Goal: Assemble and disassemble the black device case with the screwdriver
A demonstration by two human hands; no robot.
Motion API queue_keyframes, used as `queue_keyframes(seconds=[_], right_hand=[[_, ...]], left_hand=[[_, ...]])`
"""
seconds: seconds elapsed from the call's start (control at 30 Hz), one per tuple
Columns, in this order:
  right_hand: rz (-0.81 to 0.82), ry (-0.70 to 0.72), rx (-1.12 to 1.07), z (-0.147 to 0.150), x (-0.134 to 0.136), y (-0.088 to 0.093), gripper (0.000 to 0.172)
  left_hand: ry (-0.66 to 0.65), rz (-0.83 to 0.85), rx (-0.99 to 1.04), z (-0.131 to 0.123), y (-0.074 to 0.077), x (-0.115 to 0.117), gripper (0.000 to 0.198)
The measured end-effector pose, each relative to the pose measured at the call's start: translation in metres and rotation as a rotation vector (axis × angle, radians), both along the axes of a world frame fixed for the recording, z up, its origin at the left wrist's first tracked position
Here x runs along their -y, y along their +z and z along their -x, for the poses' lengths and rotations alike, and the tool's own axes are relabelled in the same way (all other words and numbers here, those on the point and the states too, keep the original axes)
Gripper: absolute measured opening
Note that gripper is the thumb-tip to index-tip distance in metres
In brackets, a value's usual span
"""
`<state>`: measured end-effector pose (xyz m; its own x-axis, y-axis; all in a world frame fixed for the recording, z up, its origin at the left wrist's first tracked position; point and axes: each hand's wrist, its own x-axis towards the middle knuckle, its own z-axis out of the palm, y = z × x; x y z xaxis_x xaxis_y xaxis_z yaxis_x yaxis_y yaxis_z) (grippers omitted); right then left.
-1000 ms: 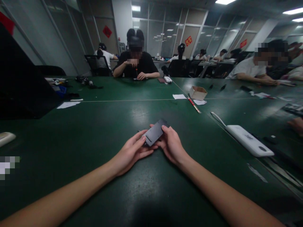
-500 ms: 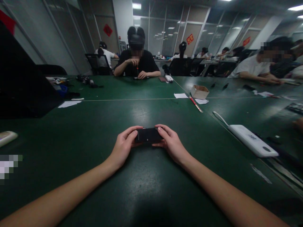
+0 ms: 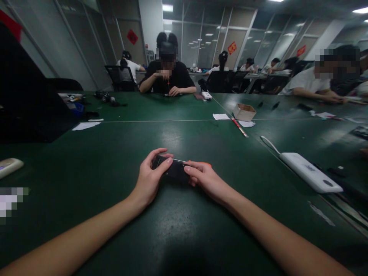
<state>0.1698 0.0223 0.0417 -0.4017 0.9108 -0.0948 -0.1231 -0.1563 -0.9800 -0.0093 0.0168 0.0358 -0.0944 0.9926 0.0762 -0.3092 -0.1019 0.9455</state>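
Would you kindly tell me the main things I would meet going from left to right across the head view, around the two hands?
Pale rounded object, white paper, left hand, dark rectangular device held by both hands, right hand, red stick, long white device.

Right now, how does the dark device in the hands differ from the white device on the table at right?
The dark device is black; the white device is mostly white.
The dark device is held by the left hand and right hand; the white device lies on the green table.
Both look oblong.
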Motion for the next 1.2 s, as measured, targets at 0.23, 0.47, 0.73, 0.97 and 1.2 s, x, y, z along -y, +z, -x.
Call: queue_keyframes(seconds=[0.23, 0.47, 0.73, 0.97, 1.2], right_hand=[[0.128, -0.039, -0.314, 0.014, 0.013, 0.004, 0.019], [-0.599, -0.112, 0.779, -0.020, -0.004, 0.014, 0.038], [-0.891, -0.077, 1.171, -0.050, -0.025, 0.003, 0.020], [-0.760, -0.176, 0.710, -0.033, -0.005, 0.021, 0.023], [-0.693, -0.240, 0.555, -0.025, 0.003, 0.022, 0.021]], left_hand=[[-0.259, -0.074, 0.024, -0.020, -0.010, 0.012, 0.057], [-0.360, -0.111, -0.049, 0.001, -0.019, -0.009, 0.042], [-0.185, -0.088, 0.021, 0.026, -0.018, -0.038, 0.035], [-0.150, 0.112, 0.148, 0.029, -0.013, -0.040, 0.042], [-0.139, 0.126, 0.167, 0.031, -0.012, -0.039, 0.040]])
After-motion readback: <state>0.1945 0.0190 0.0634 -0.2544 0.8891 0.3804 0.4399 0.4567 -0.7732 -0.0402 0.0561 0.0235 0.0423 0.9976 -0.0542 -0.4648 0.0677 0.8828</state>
